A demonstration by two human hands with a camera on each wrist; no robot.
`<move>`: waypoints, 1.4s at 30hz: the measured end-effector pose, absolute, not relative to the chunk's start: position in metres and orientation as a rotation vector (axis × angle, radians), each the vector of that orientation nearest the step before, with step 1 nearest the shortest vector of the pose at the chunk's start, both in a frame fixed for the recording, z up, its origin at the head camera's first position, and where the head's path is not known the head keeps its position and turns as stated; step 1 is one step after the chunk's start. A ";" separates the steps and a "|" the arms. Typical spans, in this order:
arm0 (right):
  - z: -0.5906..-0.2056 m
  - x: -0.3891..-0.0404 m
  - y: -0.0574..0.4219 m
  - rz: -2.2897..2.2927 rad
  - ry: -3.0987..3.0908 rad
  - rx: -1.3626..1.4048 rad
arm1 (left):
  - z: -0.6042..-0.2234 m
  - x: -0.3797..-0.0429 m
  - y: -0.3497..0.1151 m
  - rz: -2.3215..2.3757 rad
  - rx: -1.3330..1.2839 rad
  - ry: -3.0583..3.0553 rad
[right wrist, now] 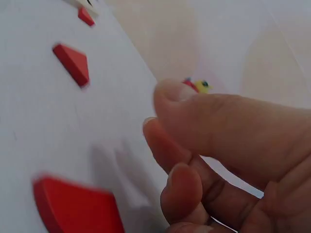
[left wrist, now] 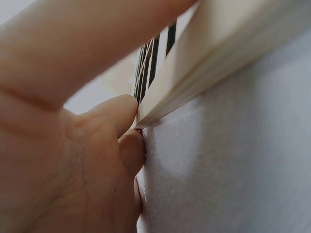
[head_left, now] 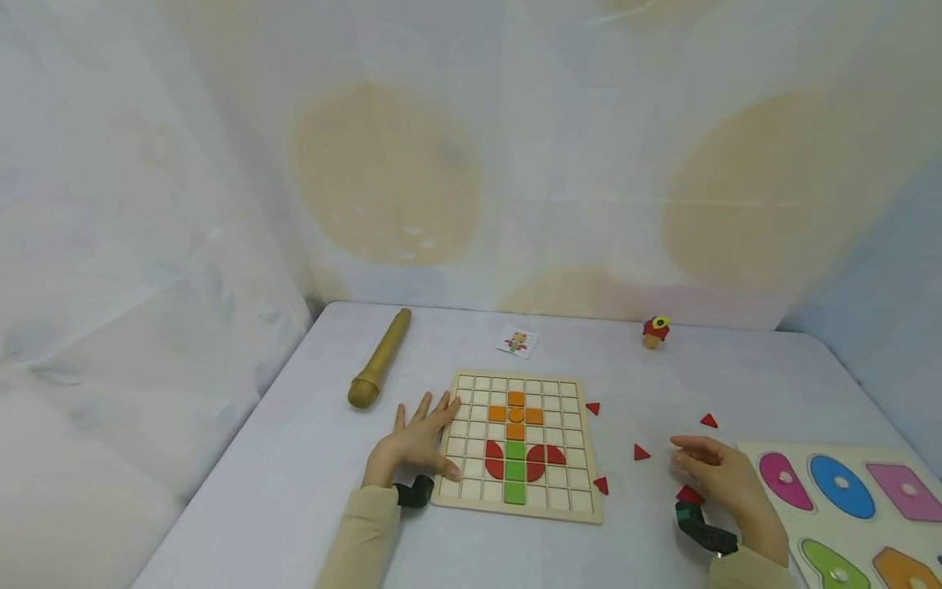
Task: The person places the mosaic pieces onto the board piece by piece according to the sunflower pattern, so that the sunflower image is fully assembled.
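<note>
Hovering right hand (head_left: 724, 487): off the tabletop (head_left: 265, 483), fingers loosely bent, thumb near them, nothing visible in the grasp!
Shape puzzle (head_left: 857, 533): lying just beside that hand, on its right.
Closest red piece (head_left: 690, 494): flat on the table, just left of the right hand; looking light and rigid, thick enough in the right-wrist view to pinch by opposite side edges.
Grid board (head_left: 580, 499): flat at the centre, probably stiff and easily nudged; best steadied by its pale outer rim.
Left hand (head_left: 415, 442): spread wide, gripping nothing, thumb over the board, fingers along its left edge.
Pattern in the grid: green squares (head_left: 514, 472) in a column, orange squares (head_left: 516, 398) round an orange circle (head_left: 517, 415), red curved pieces (head_left: 536, 472) to either side; likely to shift if jolted.
Loose red triangles (head_left: 642, 452): four of them, two at the board's right edge, two nearer the right hand; light, hard, perhaps slippery, calling for fingertips on the sides.
Gold microphone (head_left: 381, 360): farther off, lying slanted on the left.
Picture card (head_left: 518, 342): beyond the board, likely thin and bendable.
Bird figure (head_left: 656, 331): out at the far side, right of the card.
</note>
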State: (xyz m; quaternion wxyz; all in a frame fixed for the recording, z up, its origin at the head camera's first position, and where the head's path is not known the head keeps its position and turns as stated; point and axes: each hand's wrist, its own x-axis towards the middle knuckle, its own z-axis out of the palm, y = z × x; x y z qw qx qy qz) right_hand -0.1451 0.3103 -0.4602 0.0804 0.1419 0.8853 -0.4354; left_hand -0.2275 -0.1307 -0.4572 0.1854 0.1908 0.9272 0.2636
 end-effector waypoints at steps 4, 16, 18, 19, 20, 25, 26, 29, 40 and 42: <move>-0.460 -0.137 0.324 -1.268 2.603 0.378 | -0.460 -0.229 -0.131 0.744 0.535 2.611; -0.461 -0.137 0.321 -1.093 2.653 0.380 | -0.463 -0.229 -0.132 0.735 0.546 2.615; -0.464 -0.140 0.318 -1.084 2.692 0.409 | -0.461 -0.229 -0.131 0.744 0.543 2.612; -0.466 -0.142 0.317 -1.081 2.707 0.417 | -0.461 -0.228 -0.131 0.734 0.538 2.613; -0.467 -0.143 0.316 -1.080 2.719 0.417 | -0.460 -0.228 -0.131 0.738 0.539 2.616; -0.467 -0.147 0.312 -1.096 2.781 0.422 | -0.460 -0.228 -0.129 0.721 0.534 2.636; -0.466 -0.148 0.311 -1.101 2.793 0.421 | -0.460 -0.228 -0.129 0.719 0.534 2.640; -0.461 -0.151 0.306 -1.076 2.819 0.402 | -0.460 -0.228 -0.129 0.718 0.536 2.639; -0.452 -0.166 0.259 -1.112 2.834 0.259 | -0.460 -0.227 -0.130 0.711 0.549 2.644; -0.450 -0.170 0.248 -1.180 2.811 0.247 | -0.460 -0.228 -0.130 0.706 0.550 2.646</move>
